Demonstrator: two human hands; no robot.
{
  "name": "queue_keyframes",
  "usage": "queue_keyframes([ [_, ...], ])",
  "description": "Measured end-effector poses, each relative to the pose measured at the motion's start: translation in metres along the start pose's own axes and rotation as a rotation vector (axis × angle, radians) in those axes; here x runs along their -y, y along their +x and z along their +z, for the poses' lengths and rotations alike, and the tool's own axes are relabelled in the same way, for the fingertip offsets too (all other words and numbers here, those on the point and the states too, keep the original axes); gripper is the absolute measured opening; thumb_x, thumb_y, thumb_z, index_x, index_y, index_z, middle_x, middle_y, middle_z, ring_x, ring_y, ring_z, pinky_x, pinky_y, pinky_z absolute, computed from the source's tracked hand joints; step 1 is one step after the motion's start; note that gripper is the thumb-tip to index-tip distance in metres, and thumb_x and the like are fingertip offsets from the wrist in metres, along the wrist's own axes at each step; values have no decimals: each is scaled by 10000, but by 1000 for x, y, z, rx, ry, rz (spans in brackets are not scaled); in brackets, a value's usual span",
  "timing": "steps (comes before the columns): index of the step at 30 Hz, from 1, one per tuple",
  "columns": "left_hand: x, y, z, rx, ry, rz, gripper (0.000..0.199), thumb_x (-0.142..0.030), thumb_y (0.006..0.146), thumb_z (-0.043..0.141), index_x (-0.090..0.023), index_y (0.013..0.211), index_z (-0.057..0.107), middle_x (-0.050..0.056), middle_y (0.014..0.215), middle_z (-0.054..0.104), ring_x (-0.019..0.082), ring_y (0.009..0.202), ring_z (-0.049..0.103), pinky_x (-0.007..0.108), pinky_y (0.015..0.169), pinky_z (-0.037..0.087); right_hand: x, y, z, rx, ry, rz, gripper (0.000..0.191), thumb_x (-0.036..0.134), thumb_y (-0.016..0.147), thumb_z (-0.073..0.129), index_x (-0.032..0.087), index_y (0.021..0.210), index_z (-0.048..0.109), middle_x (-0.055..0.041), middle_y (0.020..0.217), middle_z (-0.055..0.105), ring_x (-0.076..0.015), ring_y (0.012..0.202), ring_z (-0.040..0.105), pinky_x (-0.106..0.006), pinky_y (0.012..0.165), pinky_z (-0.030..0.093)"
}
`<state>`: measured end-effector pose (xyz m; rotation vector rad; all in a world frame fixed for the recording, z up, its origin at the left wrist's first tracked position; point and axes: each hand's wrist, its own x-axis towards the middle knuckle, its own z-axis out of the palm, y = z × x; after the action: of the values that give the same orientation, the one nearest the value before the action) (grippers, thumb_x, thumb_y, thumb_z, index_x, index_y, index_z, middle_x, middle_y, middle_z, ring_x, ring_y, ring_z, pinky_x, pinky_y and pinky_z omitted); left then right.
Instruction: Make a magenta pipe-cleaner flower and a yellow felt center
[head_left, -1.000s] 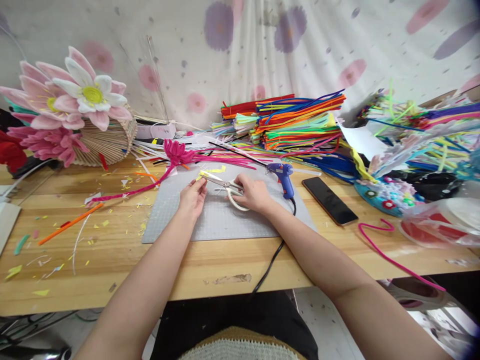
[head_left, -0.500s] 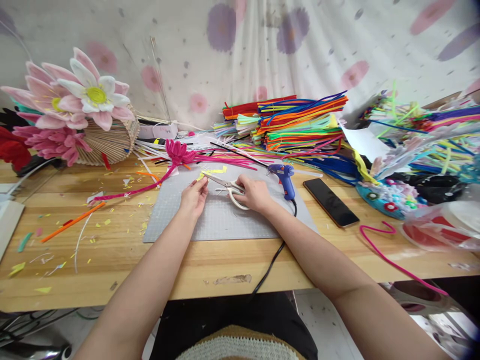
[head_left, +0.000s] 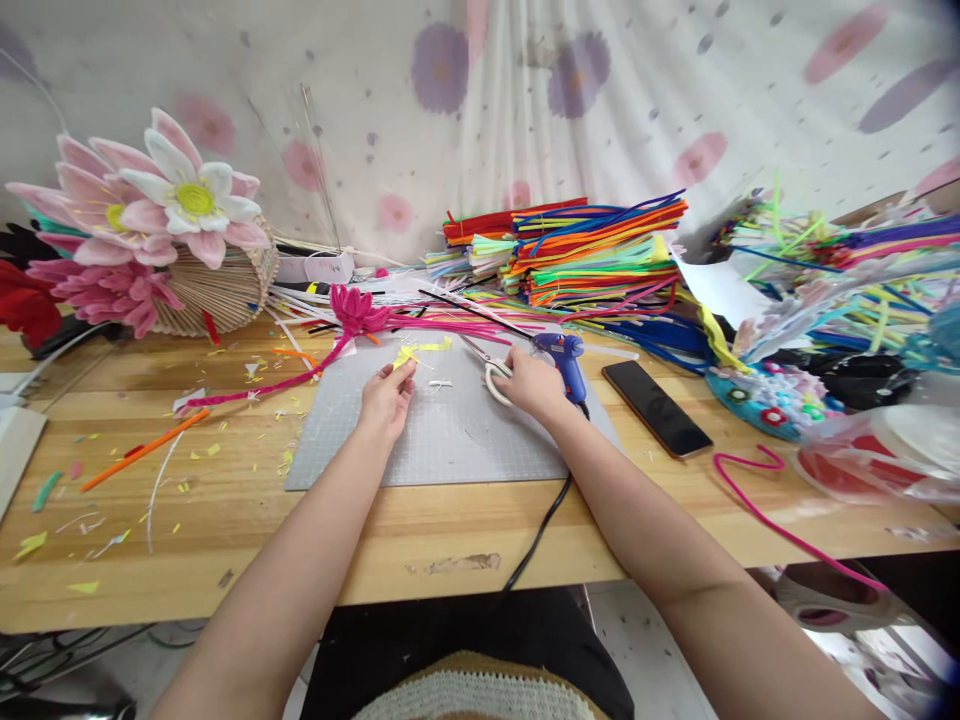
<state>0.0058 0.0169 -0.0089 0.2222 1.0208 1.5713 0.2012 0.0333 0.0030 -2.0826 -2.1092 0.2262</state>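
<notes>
Over the grey cutting mat [head_left: 465,450], my left hand [head_left: 388,400] pinches a small piece of yellow material [head_left: 406,355] between thumb and fingers. Whether it is paper or felt I cannot tell. Another yellow strip [head_left: 436,346] lies just beyond it on the mat. My right hand [head_left: 534,382] is closed on a pair of scissors [head_left: 495,382], whose blades point up and left, apart from the yellow piece. A tiny white scrap [head_left: 441,384] lies between the two hands. Close to my right hand rests a blue glue gun [head_left: 568,365].
Behind the mat lie a pink pipe-cleaner flower [head_left: 356,315] and bundled pipe cleaners [head_left: 600,250]. A phone [head_left: 656,408] is to the right, with a pink pipe cleaner [head_left: 780,525] beyond it. Fuzzy flowers [head_left: 191,200] stand at left; yellow scraps and an orange stick [head_left: 146,450] litter the table.
My right hand has drawn the scissors right, away from the yellow piece, towards the glue gun. The left hand stays nearly in place, still pinching the piece.
</notes>
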Motion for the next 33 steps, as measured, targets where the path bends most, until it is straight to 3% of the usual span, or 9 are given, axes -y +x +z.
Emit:
queue_keyframes([
  [6,0,-2,1,-8,3,9,244,45,660,611,-139,715,461,17,658,634,60,583,597,119,481,400,14,26,-9,104,-92,38,421,454,754,508,140,1030,559,-150,1001,645,-281,949,605,-346,747,446],
  [12,-1,-2,0,-5,7,6,234,34,668,611,-139,732,467,10,664,631,56,574,592,118,480,405,38,73,-4,25,-65,37,449,391,745,540,120,1103,537,-173,1057,626,-258,993,594,-328,793,450],
  [17,-2,-3,0,-15,9,-5,255,38,659,608,-148,745,458,8,663,631,60,571,590,123,481,405,41,90,4,72,-56,69,451,350,755,528,102,1131,530,-179,1100,610,-260,1012,586,-319,797,454],
  [22,-2,-5,0,2,61,0,265,25,646,615,-151,757,452,5,662,628,59,556,577,132,486,404,43,79,1,131,-120,-26,431,329,764,535,54,1094,568,-212,1066,613,-285,1004,582,-333,791,448],
  [25,-2,-7,0,6,101,18,314,15,622,637,-164,781,434,10,682,636,74,574,588,146,493,411,41,52,-6,21,-142,-186,418,315,759,554,44,1078,573,-224,1113,577,-280,1060,539,-325,839,418],
  [27,-3,-8,1,5,130,25,351,0,606,658,-172,798,421,14,694,642,84,585,595,154,494,415,30,27,-13,-29,-84,-305,402,350,770,551,96,1081,568,-178,1130,575,-251,1059,530,-308,836,409],
  [29,-3,-10,2,1,170,25,378,-12,597,672,-176,815,411,17,705,644,90,587,596,161,491,419,9,2,-24,114,13,-340,331,430,774,538,160,950,615,-106,980,638,-202,886,590,-282,734,427],
  [32,-3,-12,3,-14,234,21,406,-20,592,682,-180,839,402,26,732,646,98,599,602,172,483,428,-35,-21,-43,511,114,-274,381,535,760,514,178,684,626,-50,687,639,-147,621,579,-257,578,408],
  [33,-3,-12,4,-23,253,22,416,-23,588,687,-180,845,399,30,743,647,103,606,605,176,481,432,-51,-23,-49,578,147,-214,410,550,759,501,176,637,615,-50,648,627,-137,574,564,-255,550,401],
])
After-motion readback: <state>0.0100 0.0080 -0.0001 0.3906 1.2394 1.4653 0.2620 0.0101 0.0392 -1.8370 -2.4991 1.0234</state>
